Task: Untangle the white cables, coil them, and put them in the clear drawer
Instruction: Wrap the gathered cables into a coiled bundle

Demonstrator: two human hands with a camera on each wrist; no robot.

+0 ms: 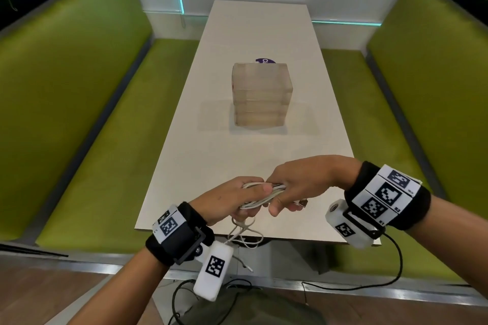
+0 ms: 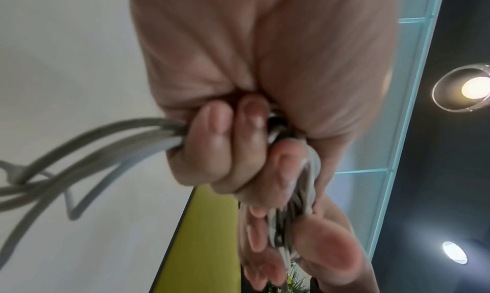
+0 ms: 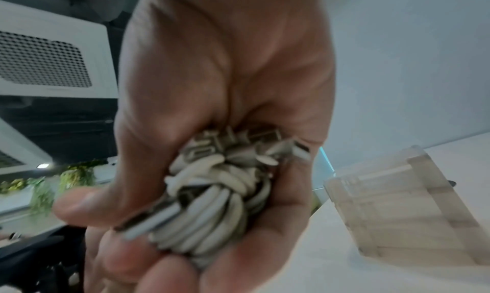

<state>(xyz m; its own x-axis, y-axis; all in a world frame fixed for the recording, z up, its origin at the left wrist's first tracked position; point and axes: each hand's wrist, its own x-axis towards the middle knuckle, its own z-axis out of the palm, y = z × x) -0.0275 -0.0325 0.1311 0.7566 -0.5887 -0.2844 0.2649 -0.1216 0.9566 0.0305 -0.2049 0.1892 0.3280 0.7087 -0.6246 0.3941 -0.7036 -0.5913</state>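
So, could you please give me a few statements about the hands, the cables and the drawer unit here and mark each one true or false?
1. Both the left hand and the right hand grip the white cables. True.
2. The clear drawer unit has a drawer pulled open. False: all look shut.
3. Loose cable hangs below the left hand past the table edge. True.
4. The cables lie inside a drawer. False: they are in the hands.
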